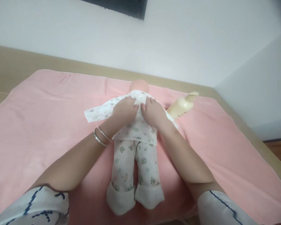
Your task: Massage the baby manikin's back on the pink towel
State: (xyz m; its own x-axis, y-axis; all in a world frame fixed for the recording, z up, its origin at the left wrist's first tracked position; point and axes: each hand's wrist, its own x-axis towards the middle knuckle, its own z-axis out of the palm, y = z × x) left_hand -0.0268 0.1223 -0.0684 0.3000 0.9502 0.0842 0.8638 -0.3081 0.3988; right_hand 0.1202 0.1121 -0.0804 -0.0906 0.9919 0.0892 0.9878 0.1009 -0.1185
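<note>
A baby doll [139,85] lies on its back or front, I cannot tell which, with its smooth head pointing away from me. It wears a white printed shirt [137,132] and printed trousers [124,156] with wide rolled white cuffs. At the upper chest, my left hand [125,109] has its fingers curled on the shirt's fabric, the thumb toward the middle. Close beside it, my right hand [153,112] grips the shirt in the same way. One sleeve [97,114] stretches out flat to the left; my right hand and forearm partly cover the other.
A pink blanket [61,131] covers most of the wooden-coloured surface [67,59]. Right of the doll lies a cream-yellow bottle [181,106], its narrow top pointing away to the right. A white wall [178,40] rises behind, with a dark panel [121,7] on it.
</note>
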